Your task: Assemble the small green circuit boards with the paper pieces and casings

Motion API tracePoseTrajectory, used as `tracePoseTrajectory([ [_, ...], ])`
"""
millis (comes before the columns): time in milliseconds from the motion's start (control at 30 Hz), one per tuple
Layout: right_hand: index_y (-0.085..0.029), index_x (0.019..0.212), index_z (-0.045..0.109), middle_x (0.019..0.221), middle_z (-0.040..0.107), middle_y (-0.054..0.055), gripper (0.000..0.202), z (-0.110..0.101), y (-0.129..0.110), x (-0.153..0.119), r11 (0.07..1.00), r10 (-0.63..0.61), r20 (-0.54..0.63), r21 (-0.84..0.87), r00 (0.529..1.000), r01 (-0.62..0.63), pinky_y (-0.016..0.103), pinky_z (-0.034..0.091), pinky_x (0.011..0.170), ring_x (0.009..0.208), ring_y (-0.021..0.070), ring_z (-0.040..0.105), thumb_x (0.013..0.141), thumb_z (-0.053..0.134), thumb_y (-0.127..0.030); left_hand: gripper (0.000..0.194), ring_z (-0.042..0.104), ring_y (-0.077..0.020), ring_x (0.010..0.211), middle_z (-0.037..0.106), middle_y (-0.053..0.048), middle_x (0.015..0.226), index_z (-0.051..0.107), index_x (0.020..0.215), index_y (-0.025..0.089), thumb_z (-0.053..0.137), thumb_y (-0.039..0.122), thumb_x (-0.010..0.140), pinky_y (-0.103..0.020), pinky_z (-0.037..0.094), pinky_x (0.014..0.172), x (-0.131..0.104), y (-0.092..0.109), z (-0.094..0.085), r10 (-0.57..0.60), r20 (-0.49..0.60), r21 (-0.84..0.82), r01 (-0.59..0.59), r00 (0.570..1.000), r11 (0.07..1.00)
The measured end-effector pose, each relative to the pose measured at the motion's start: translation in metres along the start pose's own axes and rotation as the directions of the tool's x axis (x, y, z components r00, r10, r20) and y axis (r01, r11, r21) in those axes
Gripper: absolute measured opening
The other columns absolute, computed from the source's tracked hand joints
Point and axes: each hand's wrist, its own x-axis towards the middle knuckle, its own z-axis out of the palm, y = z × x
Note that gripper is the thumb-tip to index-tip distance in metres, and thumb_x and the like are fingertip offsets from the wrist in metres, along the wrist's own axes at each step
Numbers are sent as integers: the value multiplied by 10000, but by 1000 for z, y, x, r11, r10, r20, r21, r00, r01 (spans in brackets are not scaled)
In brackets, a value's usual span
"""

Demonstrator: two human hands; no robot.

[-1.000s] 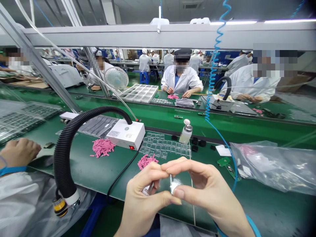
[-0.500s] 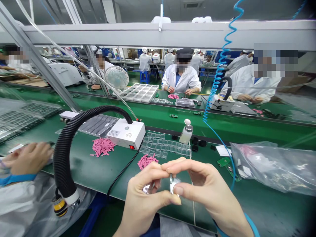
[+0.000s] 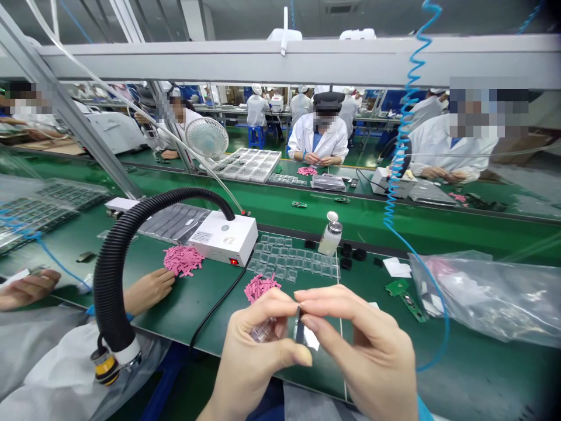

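Note:
Between both hands, above the near edge of the green bench, is a small thin flat part (image 3: 300,328) seen nearly edge-on, its side dark. A white piece (image 3: 311,338) shows behind it. My left hand (image 3: 256,348) pinches the part by thumb and forefinger, and a clear plastic piece (image 3: 263,330) is tucked in its curled fingers. My right hand (image 3: 366,348) is closed, fingertips at the part's top edge and thumb by its upper side. Just beyond lie pink strips (image 3: 262,287) in a pile and rows of clear square plastic pieces (image 3: 287,257).
A white box (image 3: 225,237) with a black flexible hose (image 3: 109,257) stands left. Behind the clear pieces is a dispenser bottle (image 3: 330,237). Right are green circuit boards (image 3: 397,287), a plastic bag (image 3: 486,292) and a blue coiled hose (image 3: 405,128). A co-worker's hand (image 3: 149,290) reaches toward another pink pile (image 3: 184,259).
The part has turned, now showing a dark side, and my right thumb has shifted up. A co-worker's hand has reached to the left pink pile. The blue hose has swung right.

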Motion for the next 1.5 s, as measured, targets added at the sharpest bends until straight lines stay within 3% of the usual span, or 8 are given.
tracePoseTrajectory([
  [300,-267,941,670,926,727,0,268,0,2,-3,992,-79,-6,-99,997,78,315,522,736,838,178,667,816,622,-34,310,459,-122,628,571,2,670,762,771,267,870,305,483,-235,375,532,0,4,2,32,-11,50,-32,999,998],
  [833,-259,903,666,899,740,-16,260,2,-2,-1,977,-147,-23,-161,989,142,320,516,793,792,163,687,794,635,-26,312,456,-116,623,572,4,665,762,764,265,865,346,481,-229,376,531,0,6,2,41,-14,62,-40,999,997],
  [1133,-253,917,675,890,742,-7,270,1,-2,-3,971,-145,-35,-198,989,135,286,547,746,806,163,691,796,626,-17,301,470,-127,640,573,-1,676,760,774,257,863,318,498,-231,386,535,-1,8,3,45,-4,105,-44,999,993],
  [1500,-197,938,675,910,738,36,289,3,-1,-2,952,-239,-34,-204,970,228,283,577,692,820,177,692,780,614,37,289,457,-106,639,561,20,682,751,805,275,854,268,534,-204,376,535,-3,8,2,79,1,142,-79,997,987],
])
